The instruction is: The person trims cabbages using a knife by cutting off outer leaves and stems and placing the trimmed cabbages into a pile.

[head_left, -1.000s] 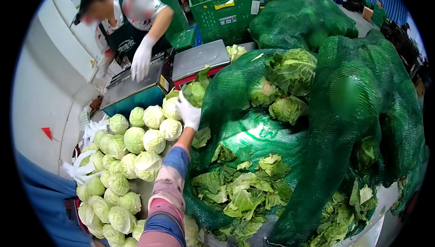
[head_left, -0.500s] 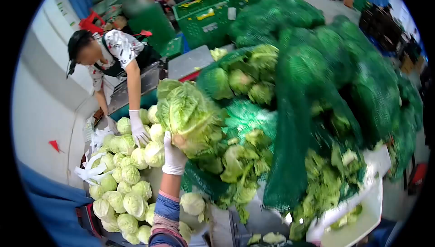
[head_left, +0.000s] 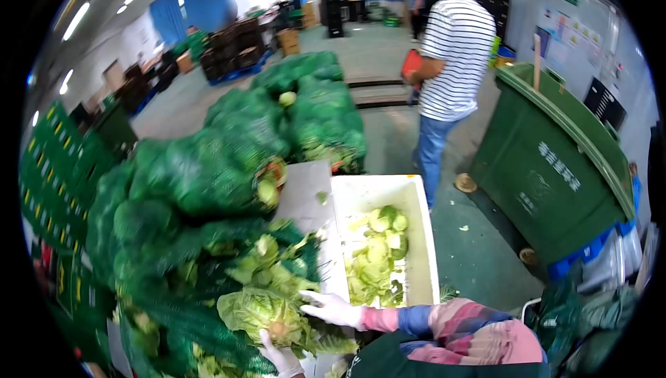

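Observation:
A leafy head of cabbage [head_left: 267,314] is tilted with its pale cut stem end towards me. My left hand [head_left: 281,358], in a white glove, grips it from below, thumb up near the stem end. On the cabbage's right side my right hand [head_left: 331,308], also gloved in white, has its fingers stretched out and apart, fingertips right at the outer leaves. Loose green leaves [head_left: 267,260] lie just beyond the cabbage on green netting. Right of them stands a white foam box [head_left: 429,253] holding trimmed leaves [head_left: 374,256].
Full green mesh sacks [head_left: 201,170] are heaped at the left and beyond the box. A large green wheeled bin [head_left: 548,170] stands at the right. Behind the box a person [head_left: 454,52] in a striped shirt stands on the floor. Stacked green crates [head_left: 52,177] line the far left.
My view has swung right, away from the trimmed cabbages and the co-worker beside them. The cabbage in my left hand is now lower, near the foam box, and my right hand has come up to it.

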`<state>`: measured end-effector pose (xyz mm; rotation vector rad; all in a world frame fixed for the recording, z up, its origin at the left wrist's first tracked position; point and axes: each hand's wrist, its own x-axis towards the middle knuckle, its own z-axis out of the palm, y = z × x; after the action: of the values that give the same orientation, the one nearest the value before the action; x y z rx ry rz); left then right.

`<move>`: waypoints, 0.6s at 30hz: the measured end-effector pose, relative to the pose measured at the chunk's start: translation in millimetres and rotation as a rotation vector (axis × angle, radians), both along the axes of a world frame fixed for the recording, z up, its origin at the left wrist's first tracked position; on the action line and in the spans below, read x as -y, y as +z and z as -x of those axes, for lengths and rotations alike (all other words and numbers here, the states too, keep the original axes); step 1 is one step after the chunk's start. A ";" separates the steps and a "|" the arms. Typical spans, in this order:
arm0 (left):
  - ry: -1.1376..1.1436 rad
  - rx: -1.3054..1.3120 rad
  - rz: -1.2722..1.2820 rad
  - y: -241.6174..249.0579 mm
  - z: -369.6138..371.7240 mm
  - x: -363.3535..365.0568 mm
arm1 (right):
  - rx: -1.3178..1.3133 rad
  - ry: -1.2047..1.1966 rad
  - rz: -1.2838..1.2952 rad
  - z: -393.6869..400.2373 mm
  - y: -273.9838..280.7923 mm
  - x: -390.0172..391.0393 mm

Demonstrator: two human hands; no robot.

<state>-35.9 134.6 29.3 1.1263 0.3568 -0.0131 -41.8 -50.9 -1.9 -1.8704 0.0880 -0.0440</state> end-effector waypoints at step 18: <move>-0.438 0.397 -1.359 -23.8 -10.2 85.1 | -0.129 0.180 0.375 -58.7 1.6 67.5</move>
<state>-25.7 49.5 5.5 2.4799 -0.3386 0.0788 16.9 -118.3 -0.3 -2.2474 -0.0007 0.1971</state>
